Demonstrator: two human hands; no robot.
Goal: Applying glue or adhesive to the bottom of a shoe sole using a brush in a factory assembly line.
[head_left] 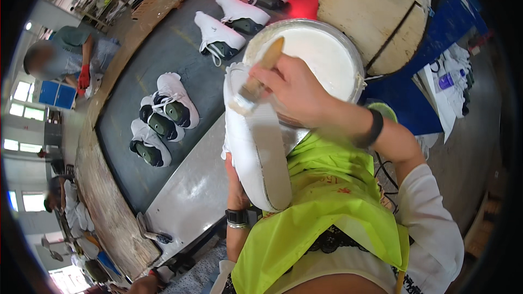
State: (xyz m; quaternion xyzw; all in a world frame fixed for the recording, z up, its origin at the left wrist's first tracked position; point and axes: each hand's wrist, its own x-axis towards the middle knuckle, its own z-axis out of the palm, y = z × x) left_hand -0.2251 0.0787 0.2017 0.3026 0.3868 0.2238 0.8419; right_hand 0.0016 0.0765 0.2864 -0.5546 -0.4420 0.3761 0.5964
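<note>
Centrally, a white sneaker point(261, 158), off the bench and held near the body on a slant, its pale underside turned toward the wearer. Whether toe or heel points away, cannot tell. Left hand point(234, 182) grasps it from the far side, most fingers hidden behind the shoe; likely a hold that leaves underside and sidewall open to the other hand.

Right hand point(294, 84), slightly blurred, is closed around a flat brush point(255, 88), wooden handle up, whitened bristles down against the shoe's far end. Gripped low, close to the bristles, presumably for control along the edge.

Just behind the right hand: a round tub point(358, 76) with a crusted rim, holding white liquid point(321, 51). Its nearness probably keeps the reach for dipping short.

Farther out, a dark mat point(125, 90) beyond a bare metal strip point(190, 179). Three sneakers point(180, 98) sit bunched at its near left; three more sneakers point(231, 8) stand toward the top, beside red light. Dark green inserts, perhaps lasts, fill their openings, likely to keep shape. Laces hang loose on some.

Yellow-green apron point(338, 190) covers the wearer's lap, plausibly against drips. Across the mat, a co-worker's red glove point(83, 78).
</note>
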